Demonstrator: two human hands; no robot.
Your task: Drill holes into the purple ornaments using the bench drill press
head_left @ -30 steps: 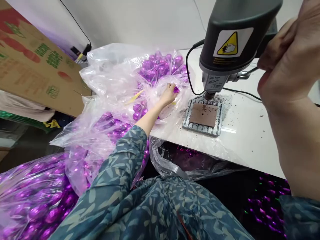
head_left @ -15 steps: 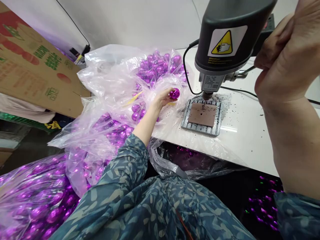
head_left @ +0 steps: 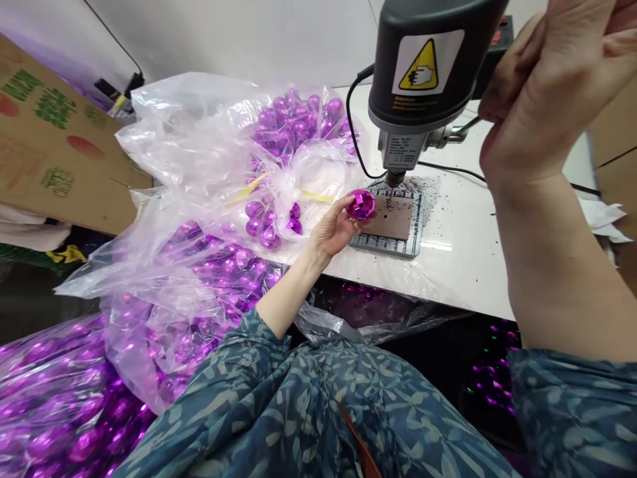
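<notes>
The left hand point(head_left: 334, 229) is gripping 1 purple ball point(head_left: 361, 204) between the thumb and the fingers. The ball is shining brightly in pink-purple, and its round surface is showing small square mirror facets, some looking pale and some nearly black. It is sitting in front of the left side of a brown board point(head_left: 401, 227), left of the drill point(head_left: 438, 33); whether it is touching the board, I cannot tell. The board, with 1 small dark hole, is lying on a grey grooved plate point(head_left: 416, 249) on the white table point(head_left: 462, 279), and dark shavings point(head_left: 425, 189) are lying scattered around.

The right hand point(head_left: 542, 93) is reaching up beside the drill on the right with its fingers curling; what they are gripping, I cannot tell.

The drill is carrying a white warning label point(head_left: 428, 63) showing a yellow triangle with a hand inside; below it, small yellow print is apparently starting with "Attention". A silver label point(head_left: 401, 151) lower down is bearing print too small to read. At the far left, a cardboard box point(head_left: 107, 172) is showing tilted green lettering, too unclear to read, and red patches. Between box and drill, clear plastic bags point(head_left: 184, 133) are holding many more purple balls point(head_left: 291, 126).
</notes>
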